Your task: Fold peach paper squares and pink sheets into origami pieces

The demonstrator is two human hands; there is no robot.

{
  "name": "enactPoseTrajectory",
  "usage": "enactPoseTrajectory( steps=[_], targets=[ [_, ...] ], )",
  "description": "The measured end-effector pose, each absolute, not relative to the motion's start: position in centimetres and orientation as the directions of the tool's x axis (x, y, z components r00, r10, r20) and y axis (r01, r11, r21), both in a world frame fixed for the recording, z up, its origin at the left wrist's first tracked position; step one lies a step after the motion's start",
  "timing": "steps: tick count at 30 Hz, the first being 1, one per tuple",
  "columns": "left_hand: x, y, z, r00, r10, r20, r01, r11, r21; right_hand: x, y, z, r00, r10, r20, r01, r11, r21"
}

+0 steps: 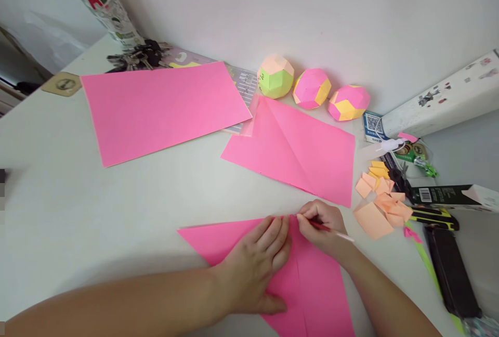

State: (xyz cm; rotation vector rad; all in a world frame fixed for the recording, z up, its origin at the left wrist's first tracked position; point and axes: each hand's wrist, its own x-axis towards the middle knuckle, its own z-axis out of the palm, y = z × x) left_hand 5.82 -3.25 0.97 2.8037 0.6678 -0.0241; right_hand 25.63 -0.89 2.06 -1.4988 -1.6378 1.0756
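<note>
Pink folded paper sheet (323,290): on the counter (156,196), beneath the left hand (253,269), which lies flat, thumb spread, pressing the sheet, gripping nothing. Slim red-and-white pen (320,226): pinched in the curled right hand (323,243), tip at the sheet's far edge, near the left fingertips. Creased pink sheet (312,144): beyond the right hand. Three paper polyhedra (312,89): farther beyond. Peach paper pieces (374,220): right of the right hand.
</note>
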Motion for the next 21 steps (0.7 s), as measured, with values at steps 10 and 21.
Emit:
enactPoseTrajectory(
  steps=[10, 21],
  targets=[
    [5.0, -2.0, 1.1, 0.903, 0.427, -0.046, 0.423, -0.865, 0.269, 26.7, -0.2, 0.7, 0.208, 0.971, 0.12, 0.133, 0.093, -0.987],
    [4.1, -0.6, 2.4, 0.916, 0.4, 0.026, 0.392, -0.906, 0.158, 27.0, 0.5, 0.6, 0.278, 0.944, 0.177, 0.21, 0.12, -0.97]
  ],
)
